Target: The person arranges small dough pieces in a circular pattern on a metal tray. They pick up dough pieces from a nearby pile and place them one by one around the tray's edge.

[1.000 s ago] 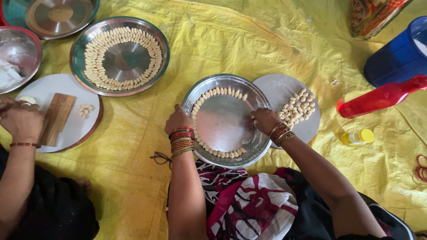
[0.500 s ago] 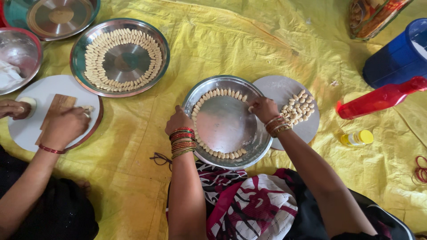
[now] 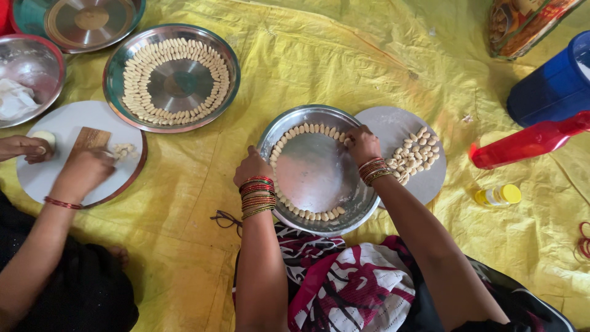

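Note:
A round steel plate (image 3: pixel 313 178) lies on a yellow sheet in front of me, with small pale shaped dough pieces (image 3: pixel 307 129) lined in a ring along its rim. My left hand (image 3: pixel 251 167) grips the plate's left edge. My right hand (image 3: pixel 362 144) rests at the plate's upper right, fingertips pinched on a dough piece at the end of the row. Just right of that hand, a loose pile of the same pieces (image 3: pixel 415 154) sits on a round white board (image 3: pixel 393 123) tucked partly under the plate.
A second steel plate (image 3: pixel 172 80) ringed with pieces lies at upper left. A co-worker's hand (image 3: pixel 83 172) presses on a ridged wooden block (image 3: pixel 91 138) on another white board (image 3: pixel 61 117). A red bottle (image 3: pixel 528 141), a blue container (image 3: pixel 553 86), a small yellow-capped bottle (image 3: pixel 498 195) and spectacles (image 3: pixel 224 220) lie around.
My right hand has shifted slightly up, to the end of the row on the plate. The co-worker's hand has moved right onto the wooden block. My left hand has stayed put.

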